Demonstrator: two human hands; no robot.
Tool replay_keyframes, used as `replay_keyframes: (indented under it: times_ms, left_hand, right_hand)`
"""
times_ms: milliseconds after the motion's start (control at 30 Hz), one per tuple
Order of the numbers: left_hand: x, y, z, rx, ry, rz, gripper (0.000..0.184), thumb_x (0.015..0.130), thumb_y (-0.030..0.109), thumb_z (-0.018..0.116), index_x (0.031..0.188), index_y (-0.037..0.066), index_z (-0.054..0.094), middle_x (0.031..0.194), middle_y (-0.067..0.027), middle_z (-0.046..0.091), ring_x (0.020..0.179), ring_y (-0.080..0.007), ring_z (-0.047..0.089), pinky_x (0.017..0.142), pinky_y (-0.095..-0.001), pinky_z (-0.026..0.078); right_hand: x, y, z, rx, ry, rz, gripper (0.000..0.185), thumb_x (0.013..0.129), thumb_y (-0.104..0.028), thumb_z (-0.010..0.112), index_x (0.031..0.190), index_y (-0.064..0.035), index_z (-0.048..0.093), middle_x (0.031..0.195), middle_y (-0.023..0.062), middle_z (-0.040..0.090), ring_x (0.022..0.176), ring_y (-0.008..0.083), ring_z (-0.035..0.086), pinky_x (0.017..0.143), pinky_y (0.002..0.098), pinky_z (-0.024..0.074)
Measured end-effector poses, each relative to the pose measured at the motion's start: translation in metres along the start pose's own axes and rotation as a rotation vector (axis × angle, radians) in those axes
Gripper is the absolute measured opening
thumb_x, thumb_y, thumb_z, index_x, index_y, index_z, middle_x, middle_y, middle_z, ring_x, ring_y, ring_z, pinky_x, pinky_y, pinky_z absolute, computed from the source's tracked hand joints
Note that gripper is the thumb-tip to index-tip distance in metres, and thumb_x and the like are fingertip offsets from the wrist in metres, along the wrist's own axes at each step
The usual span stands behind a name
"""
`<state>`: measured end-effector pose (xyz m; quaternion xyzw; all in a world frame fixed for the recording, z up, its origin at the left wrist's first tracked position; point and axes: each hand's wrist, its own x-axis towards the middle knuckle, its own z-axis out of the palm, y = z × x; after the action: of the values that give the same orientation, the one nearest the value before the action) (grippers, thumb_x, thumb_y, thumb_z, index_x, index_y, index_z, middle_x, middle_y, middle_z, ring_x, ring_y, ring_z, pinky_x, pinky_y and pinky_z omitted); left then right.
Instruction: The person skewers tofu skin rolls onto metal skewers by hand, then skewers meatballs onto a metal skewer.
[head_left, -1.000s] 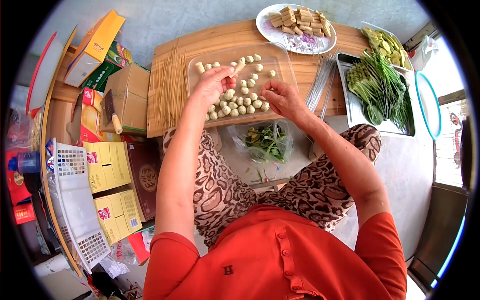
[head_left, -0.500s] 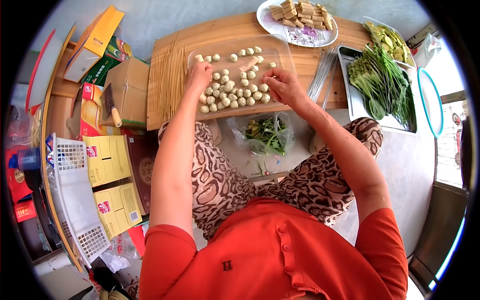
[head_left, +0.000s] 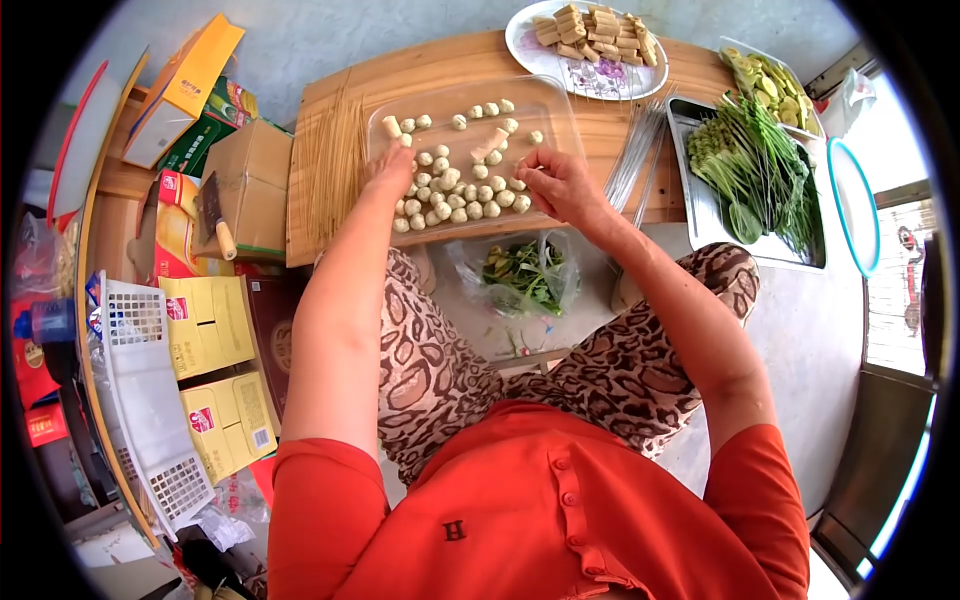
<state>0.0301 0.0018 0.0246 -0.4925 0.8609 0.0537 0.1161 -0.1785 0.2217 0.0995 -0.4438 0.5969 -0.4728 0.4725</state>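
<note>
Pale-green balls [head_left: 450,177] loose in the clear tray [head_left: 547,98] on the bench [head_left: 420,75], liable to roll if brushed by left hand [head_left: 390,168], grip impossible to tell, or right hand [head_left: 562,184], grip pinched closed, contents unclear.

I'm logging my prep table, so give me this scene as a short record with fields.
Left hand: over left side of clear plastic tray, fingertips hidden
Right hand: at tray's right side, fingers curled; any held item unclear
In tray: many pale, green-flecked balls, two tan rolled pieces
Left of tray: thin wooden skewers
Right of tray: metal skewers
Oval plate: stacked tan rolls
Metal tray: leafy greens
Below table: clear bag with greens
</note>
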Motion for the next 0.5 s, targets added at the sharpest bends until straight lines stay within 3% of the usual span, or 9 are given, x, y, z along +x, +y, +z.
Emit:
replay_keyframes:
  times_ms: [133, 200, 333, 500]
  left_hand:
    - [0.009, 0.0, 0.003, -0.184, -0.001, -0.147, 0.027, 0.09, 0.014, 0.044, 0.112, 0.013, 0.059, 0.131, -0.0144, 0.043, 0.115, -0.0332, 0.049, 0.094, -0.0427, 0.041]
    - [-0.006, 0.005, -0.003, 0.093, 0.109, 0.091, 0.025, 0.087, 0.013, 0.047, 0.107, 0.012, 0.062, 0.124, -0.0151, 0.049, 0.113, -0.0321, 0.048, 0.094, -0.0416, 0.04]
    - [-0.004, 0.0, 0.009, 0.093, 0.193, 0.13, 0.024, 0.084, 0.012, 0.049, 0.102, 0.012, 0.064, 0.114, -0.0136, 0.054, 0.109, -0.0307, 0.048, 0.094, -0.0399, 0.04]
    - [-0.001, 0.003, 0.008, 0.14, 0.158, 0.089, 0.018, 0.079, 0.015, 0.062, 0.096, 0.019, 0.062, 0.104, -0.0065, 0.058, 0.104, -0.0286, 0.051, 0.088, -0.0377, 0.042]
  right_hand:
    - [0.0, 0.002, -0.001, 0.016, 0.0, 0.015, 0.017, 0.091, -0.017, 0.054, 0.083, -0.002, 0.057, 0.052, -0.0019, 0.047, 0.044, 0.0055, 0.042, 0.04, 0.0234, 0.0319]
    - [-0.001, 0.001, -0.001, 0.018, 0.0, 0.031, 0.017, 0.091, -0.017, 0.054, 0.083, -0.0019, 0.057, 0.052, -0.0019, 0.047, 0.045, 0.0057, 0.042, 0.04, 0.0233, 0.032]
    - [-0.002, 0.001, -0.003, 0.017, -0.001, 0.019, 0.017, 0.091, -0.017, 0.054, 0.083, -0.0019, 0.057, 0.053, -0.0018, 0.048, 0.045, 0.0057, 0.042, 0.041, 0.0231, 0.0324]
    - [-0.004, -0.001, -0.005, 0.006, -0.003, 0.036, 0.016, 0.09, -0.016, 0.054, 0.084, -0.0016, 0.057, 0.054, -0.0015, 0.048, 0.046, 0.0057, 0.043, 0.041, 0.0232, 0.033]
